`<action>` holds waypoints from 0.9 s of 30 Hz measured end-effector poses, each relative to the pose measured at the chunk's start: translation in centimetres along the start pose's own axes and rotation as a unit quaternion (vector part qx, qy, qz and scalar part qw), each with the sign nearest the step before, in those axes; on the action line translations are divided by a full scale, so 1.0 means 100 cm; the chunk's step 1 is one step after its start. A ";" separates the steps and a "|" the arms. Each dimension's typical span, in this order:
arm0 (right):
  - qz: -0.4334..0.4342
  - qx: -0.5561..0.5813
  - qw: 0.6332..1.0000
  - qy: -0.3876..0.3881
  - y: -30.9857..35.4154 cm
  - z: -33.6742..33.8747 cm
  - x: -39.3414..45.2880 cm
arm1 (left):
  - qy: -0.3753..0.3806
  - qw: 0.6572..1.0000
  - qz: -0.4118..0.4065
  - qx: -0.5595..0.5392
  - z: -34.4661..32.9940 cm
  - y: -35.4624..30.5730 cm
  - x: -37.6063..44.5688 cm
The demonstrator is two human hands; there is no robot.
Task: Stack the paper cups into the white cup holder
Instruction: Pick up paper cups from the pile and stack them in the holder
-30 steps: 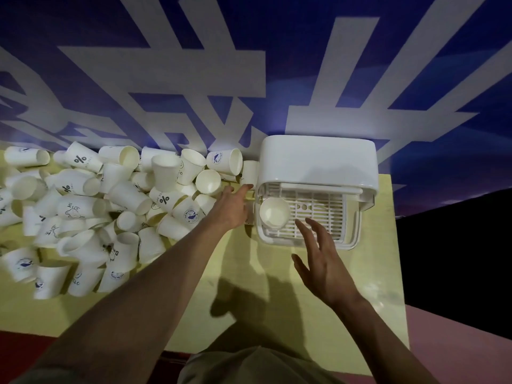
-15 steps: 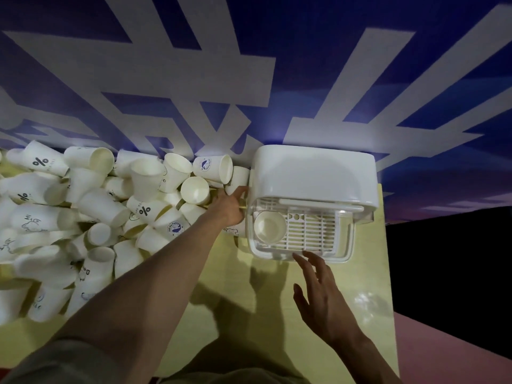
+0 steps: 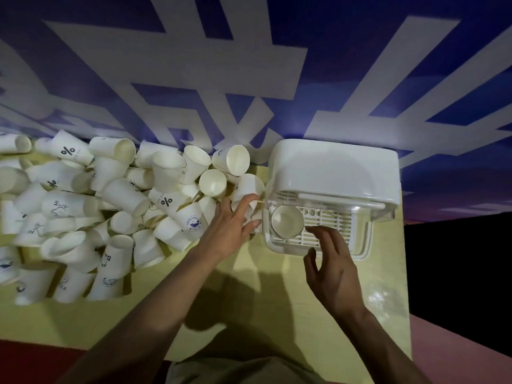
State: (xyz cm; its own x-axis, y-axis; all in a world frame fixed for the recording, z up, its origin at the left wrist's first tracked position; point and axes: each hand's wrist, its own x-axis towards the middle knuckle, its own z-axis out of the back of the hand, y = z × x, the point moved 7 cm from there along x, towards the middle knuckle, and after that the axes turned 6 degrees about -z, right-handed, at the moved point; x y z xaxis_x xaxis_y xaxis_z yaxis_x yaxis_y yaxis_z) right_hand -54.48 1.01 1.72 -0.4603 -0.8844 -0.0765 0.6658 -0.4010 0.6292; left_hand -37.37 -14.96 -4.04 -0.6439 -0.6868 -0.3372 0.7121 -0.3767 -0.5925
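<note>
Roughly forty or more paper cups (image 3: 119, 212) lie heaped at nine o'clock on the table (image 3: 249, 295), too tangled for an exact count, and one cup (image 3: 286, 220) sits mouth-up inside the single cup holder (image 3: 332, 173) at two o'clock. That cup is plain cream-white with a rolled rim; many in the heap carry dark prints, a percent sign on some, a round blue badge on others. The cup holder is white plastic with a rounded solid lid at its far side and a slotted grid tray with clear walls at its near side. Two hands show: the left hand (image 3: 230, 228) has its fingers spread loosely at the heap's right edge, fingertips against the nearest cups, gripping nothing that can be seen; the right hand (image 3: 332, 270) hovers wide open over the tray's near rim, holding nothing. The table is pale yellow-green, and behind it hangs a blue backdrop (image 3: 360, 37) with broad white strokes.
</note>
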 end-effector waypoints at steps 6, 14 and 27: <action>0.076 0.074 0.993 0.052 0.048 -0.001 0.005 | -0.011 0.999 -0.026 -0.039 0.007 -0.024 -0.068; 0.126 0.117 0.977 0.128 0.085 -0.020 0.015 | -0.029 0.991 -0.104 -0.073 0.020 -0.056 -0.148; 0.048 0.234 0.932 0.273 0.120 -0.055 -0.048 | -0.039 0.985 -0.112 -0.126 0.028 -0.041 -0.204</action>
State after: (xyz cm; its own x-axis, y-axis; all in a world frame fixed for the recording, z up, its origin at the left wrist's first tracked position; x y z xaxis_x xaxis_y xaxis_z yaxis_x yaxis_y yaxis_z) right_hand -41.05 -0.89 5.42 0.0402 -0.9518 -0.3040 0.3012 -0.2786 0.9119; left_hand -26.39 -1.14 7.32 -0.7461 -0.6536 -0.1270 0.4569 -0.3639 -0.8117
